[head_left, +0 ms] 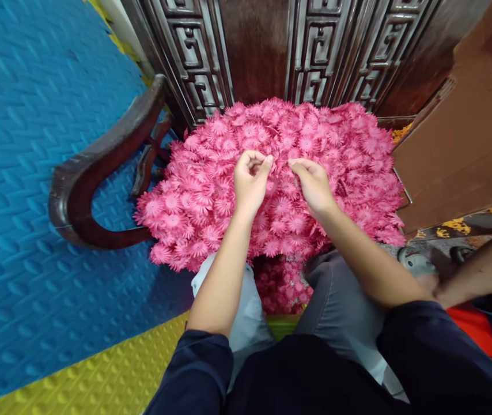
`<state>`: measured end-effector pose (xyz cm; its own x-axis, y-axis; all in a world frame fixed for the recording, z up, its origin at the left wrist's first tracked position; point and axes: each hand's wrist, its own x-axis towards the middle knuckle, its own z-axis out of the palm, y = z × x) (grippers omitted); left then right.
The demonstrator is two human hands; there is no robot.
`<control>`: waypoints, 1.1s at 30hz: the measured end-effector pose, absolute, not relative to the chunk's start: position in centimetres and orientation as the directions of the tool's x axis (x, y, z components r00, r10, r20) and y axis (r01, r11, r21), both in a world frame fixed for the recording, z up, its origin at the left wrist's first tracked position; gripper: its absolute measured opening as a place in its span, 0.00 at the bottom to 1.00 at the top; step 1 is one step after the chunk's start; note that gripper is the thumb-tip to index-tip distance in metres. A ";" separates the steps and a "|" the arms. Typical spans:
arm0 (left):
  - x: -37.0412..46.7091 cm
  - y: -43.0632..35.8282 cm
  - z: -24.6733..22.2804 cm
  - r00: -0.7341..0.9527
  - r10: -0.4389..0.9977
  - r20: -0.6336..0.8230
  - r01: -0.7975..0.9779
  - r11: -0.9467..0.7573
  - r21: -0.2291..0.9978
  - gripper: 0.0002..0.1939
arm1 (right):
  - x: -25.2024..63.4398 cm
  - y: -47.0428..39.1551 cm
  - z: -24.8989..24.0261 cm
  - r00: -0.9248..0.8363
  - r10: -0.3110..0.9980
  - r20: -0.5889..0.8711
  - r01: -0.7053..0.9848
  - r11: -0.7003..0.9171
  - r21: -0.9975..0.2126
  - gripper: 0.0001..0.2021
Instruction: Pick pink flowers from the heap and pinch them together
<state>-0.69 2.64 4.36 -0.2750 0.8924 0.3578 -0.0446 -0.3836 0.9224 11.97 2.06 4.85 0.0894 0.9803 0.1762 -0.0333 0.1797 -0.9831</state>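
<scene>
A large heap of pink artificial flowers (pixel 211 202) lies in front of my knees. Above its middle, my left hand (pixel 251 181) is closed, thumb and forefinger pinched together. My right hand (pixel 313 181) faces it a short way to the right, also closed in a pinch. Whatever either pinch holds is too small to make out against the pink petals. The hands are apart from each other. More pink flowers (pixel 283 285) show lower down between my legs.
A curved dark wooden armrest (pixel 68 190) stands left of the flowers, on blue matting (pixel 21 230). Carved wooden panels (pixel 257 52) rise behind. Brown cardboard (pixel 466 132) leans at the right. Another person's arm (pixel 483 268) reaches in at the right edge.
</scene>
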 end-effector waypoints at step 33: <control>-2.3 5.3 0.8 -0.110 0.969 0.222 -0.187 -0.239 0.953 0.15 | 11.6 2.1 5.6 0.157 0.981 0.115 0.042 0.110 -0.993 0.16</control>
<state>-2.29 5.34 0.79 -0.1104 0.9689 0.2216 -0.1868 -0.2393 0.9528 11.55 2.07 5.59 0.1567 0.9810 0.1148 0.0418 0.1095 -0.9931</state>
